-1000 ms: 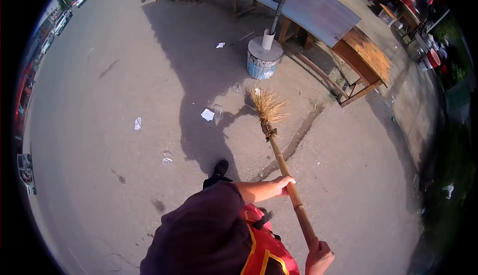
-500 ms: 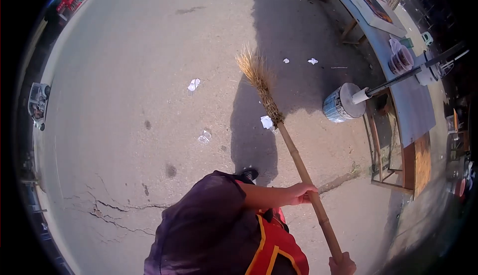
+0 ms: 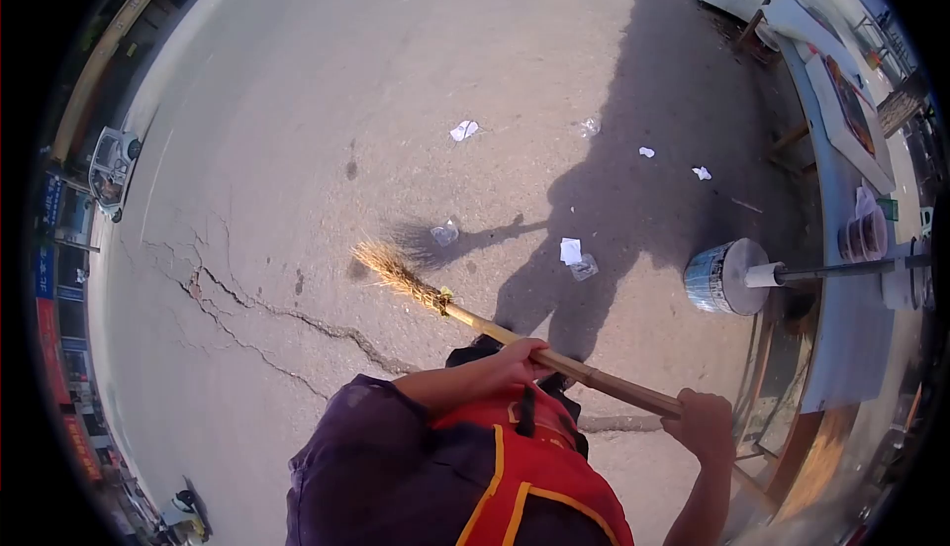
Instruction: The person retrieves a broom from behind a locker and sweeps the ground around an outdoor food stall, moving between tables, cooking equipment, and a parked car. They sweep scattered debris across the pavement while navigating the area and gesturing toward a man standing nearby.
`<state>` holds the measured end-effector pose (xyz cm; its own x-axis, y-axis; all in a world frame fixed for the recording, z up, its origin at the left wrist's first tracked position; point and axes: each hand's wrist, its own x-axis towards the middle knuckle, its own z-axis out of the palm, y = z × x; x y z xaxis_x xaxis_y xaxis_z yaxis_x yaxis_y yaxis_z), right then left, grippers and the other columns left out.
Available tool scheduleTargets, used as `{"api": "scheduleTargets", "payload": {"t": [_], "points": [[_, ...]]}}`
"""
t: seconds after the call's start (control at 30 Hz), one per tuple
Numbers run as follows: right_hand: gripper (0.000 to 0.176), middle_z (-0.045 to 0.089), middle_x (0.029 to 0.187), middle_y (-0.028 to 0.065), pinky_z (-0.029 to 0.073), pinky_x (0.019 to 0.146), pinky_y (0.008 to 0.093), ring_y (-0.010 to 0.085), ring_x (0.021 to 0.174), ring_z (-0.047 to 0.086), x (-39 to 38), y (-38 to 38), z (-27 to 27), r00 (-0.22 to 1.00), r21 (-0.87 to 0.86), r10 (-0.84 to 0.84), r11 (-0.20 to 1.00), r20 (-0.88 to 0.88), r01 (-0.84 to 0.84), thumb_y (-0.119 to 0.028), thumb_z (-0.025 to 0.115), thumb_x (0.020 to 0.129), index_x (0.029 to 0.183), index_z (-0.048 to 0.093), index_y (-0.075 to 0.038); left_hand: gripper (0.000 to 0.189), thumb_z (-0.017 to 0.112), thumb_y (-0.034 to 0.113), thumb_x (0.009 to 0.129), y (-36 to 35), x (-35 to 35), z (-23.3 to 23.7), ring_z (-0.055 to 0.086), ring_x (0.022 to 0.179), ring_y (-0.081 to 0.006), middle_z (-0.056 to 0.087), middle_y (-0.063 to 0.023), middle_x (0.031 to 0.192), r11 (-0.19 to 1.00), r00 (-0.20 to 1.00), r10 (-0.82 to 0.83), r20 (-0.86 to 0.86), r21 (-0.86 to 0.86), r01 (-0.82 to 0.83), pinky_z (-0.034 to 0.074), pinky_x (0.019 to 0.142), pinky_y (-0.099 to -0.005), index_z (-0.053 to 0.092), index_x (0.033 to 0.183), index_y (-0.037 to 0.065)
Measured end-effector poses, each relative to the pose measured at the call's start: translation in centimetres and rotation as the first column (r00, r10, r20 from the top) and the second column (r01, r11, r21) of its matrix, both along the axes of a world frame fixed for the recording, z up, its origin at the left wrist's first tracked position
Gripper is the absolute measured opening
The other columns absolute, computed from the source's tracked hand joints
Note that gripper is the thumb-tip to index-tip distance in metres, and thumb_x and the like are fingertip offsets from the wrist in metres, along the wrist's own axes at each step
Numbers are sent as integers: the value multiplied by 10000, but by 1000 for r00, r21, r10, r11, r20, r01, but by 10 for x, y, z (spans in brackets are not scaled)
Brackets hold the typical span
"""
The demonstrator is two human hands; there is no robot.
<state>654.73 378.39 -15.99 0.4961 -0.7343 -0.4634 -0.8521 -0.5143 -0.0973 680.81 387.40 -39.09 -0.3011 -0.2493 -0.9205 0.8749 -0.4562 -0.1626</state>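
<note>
Spanning left hand (image 3: 517, 356) to right hand (image 3: 705, 423): broom (image 3: 469, 318).

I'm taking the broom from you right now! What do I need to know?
Left hand grips the broom mid-handle; right hand grips the handle's end.
Bristles point left over the cracked pavement.
Done: no swept pile shows.
Left: paper scraps lie scattered ahead, some near the round drum.
</note>
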Motion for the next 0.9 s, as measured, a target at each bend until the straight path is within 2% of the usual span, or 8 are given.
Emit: {"api": "scheduleTargets", "payload": {"t": [0.07, 0.13, 0.23, 0.4, 0.53, 0.67, 0.8, 0.9], "points": [[226, 523, 536, 109, 416, 483, 367, 277, 519, 535, -31, 7, 26, 999, -141, -43, 989, 22, 46, -212, 641, 546, 606, 492, -54, 202, 553, 94, 726, -27, -46, -15, 521, 887, -276, 495, -129, 900, 991, 995, -74, -61, -112, 67, 421, 830, -424, 422, 867, 32], [235, 505, 542, 121, 405, 467, 362, 288, 512, 526, -58, 20, 53, 982, -220, -190, 959, -22, 180, -168, 657, 542, 596, 456, -58, 170, 559, 79, 725, -68, -87, 22, 557, 807, -254, 524, -114, 830, 965, 991, -122, -49, -238, 107, 455, 789, -399, 436, 832, 29], [242, 511, 558, 127, 418, 530, 372, 287, 544, 532, -45, 40, 90, 926, -273, -366, 903, -90, 331, -206, 655, 539, 603, 482, -49, 146, 580, 96, 706, -117, -123, 31, 576, 743, -236, 551, -94, 775, 891, 981, -189, -35, -427, 156, 479, 739, -389, 468, 788, 49], [268, 511, 561, 146, 408, 526, 389, 318, 557, 527, -81, 40, 53, 951, -302, -309, 904, 33, 304, -209, 656, 572, 646, 467, -35, 184, 589, 115, 685, -154, -119, 46, 577, 715, -231, 533, -91, 766, 850, 977, -188, 100, -481, 213, 489, 717, -389, 463, 806, 58], [252, 505, 538, 121, 403, 464, 363, 290, 508, 523, -65, 3, 1, 941, -151, -286, 937, 181, 314, -186, 659, 561, 610, 448, -57, 180, 578, 116, 695, -147, -53, 39, 570, 756, -237, 539, -97, 791, 920, 980, -102, 171, -358, 158, 472, 743, -404, 470, 823, 51], [218, 522, 573, 117, 411, 474, 376, 291, 517, 529, 28, -54, -43, 917, -103, -133, 977, 376, 184, -194, 618, 619, 650, 455, -54, 161, 543, 109, 710, -155, 65, 17, 559, 814, -264, 542, -113, 831, 971, 968, -52, 245, -215, 106, 451, 778, -410, 469, 835, 39], [196, 523, 578, 113, 410, 480, 383, 289, 519, 529, 132, -128, -47, 948, -66, -40, 996, 316, 64, -200, 595, 633, 647, 460, -59, 139, 528, 92, 706, -204, 167, -19, 557, 817, -276, 537, -114, 822, 981, 978, -121, 172, -130, 145, 438, 800, -427, 459, 812, 35], [194, 519, 571, 107, 411, 485, 377, 290, 515, 525, 174, -171, -18, 967, -76, -152, 982, 207, 170, -186, 607, 618, 644, 460, -62, 134, 523, 81, 704, -274, 178, -29, 556, 812, -277, 534, -122, 823, 964, 974, -203, 100, -155, 216, 436, 798, -439, 456, 806, 27]]}}
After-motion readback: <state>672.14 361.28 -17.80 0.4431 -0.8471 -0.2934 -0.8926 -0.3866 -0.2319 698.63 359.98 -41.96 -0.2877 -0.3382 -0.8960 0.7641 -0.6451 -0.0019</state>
